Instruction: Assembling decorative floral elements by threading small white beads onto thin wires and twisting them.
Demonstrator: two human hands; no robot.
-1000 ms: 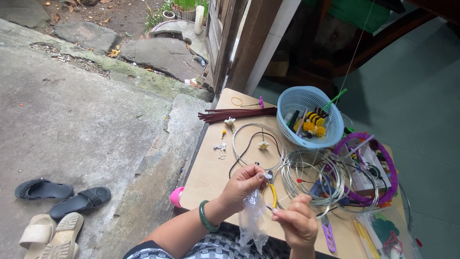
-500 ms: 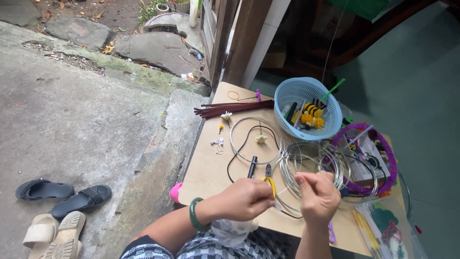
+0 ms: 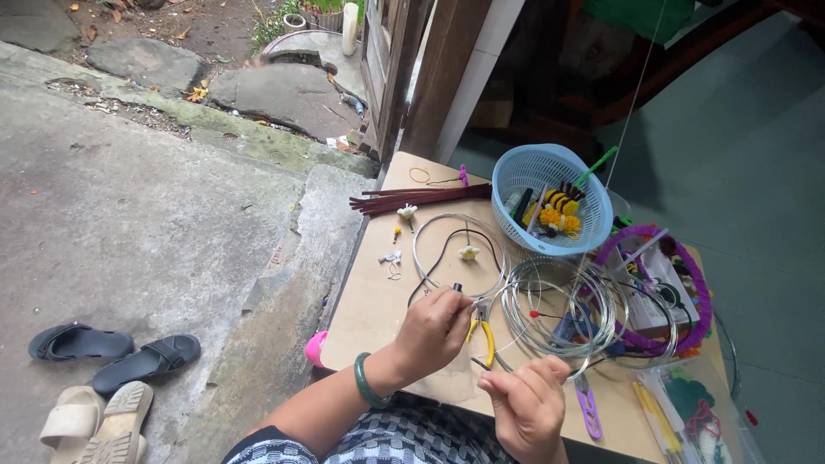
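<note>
Hands work at the near edge of the wooden surface (image 3: 369, 309): the right hand (image 3: 526, 406) pinches thin silver wire (image 3: 494, 361), the left hand (image 3: 434, 331) grips yellow-handled pliers (image 3: 486, 337). Just beyond lie wire coils (image 3: 559, 308), a purple-trimmed hoop (image 3: 687, 283) and a blue basket (image 3: 550, 198). Left, concrete ground (image 3: 129, 223) holds sandals (image 3: 112, 357); wooden door posts (image 3: 438, 69) stand farthest.

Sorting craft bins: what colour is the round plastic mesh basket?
Light blue plastic mesh basket, clearest in the head view.

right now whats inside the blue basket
The blue basket holds yellow-and-black fuzzy pieces and a green stick poking over its rim. Whatever lies beneath them is covered.
</note>
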